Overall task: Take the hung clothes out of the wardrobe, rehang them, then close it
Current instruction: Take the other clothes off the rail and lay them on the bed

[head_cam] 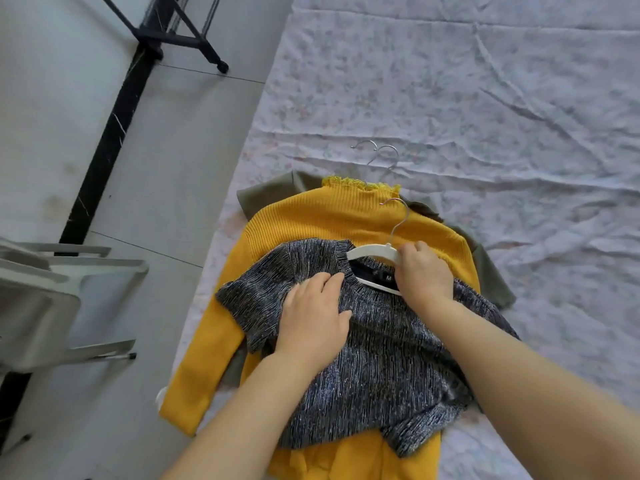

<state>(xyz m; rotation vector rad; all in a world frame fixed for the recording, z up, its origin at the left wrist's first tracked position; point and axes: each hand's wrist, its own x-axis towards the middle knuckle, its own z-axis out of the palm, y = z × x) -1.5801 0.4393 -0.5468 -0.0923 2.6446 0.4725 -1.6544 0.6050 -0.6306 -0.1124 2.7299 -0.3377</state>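
A grey-blue flecked knit top (377, 368) lies on top of a pile at the bed's edge. Under it is a yellow ribbed sweater (332, 216), and under that an olive garment (266, 192). A white hanger (372, 252) with a metal hook sticks out of the knit top's neck opening. My right hand (424, 271) grips the hanger's right shoulder at the collar. My left hand (311, 317) lies flat on the top's left shoulder with fingers spread. Two more metal hooks (379, 154) show beyond the yellow collar.
The pile lies on a bed with a pale floral sheet (485, 98). To the left is grey tiled floor (180, 150), a black metal rack base on casters (180, 36), and a white plastic chair or stool (62, 299).
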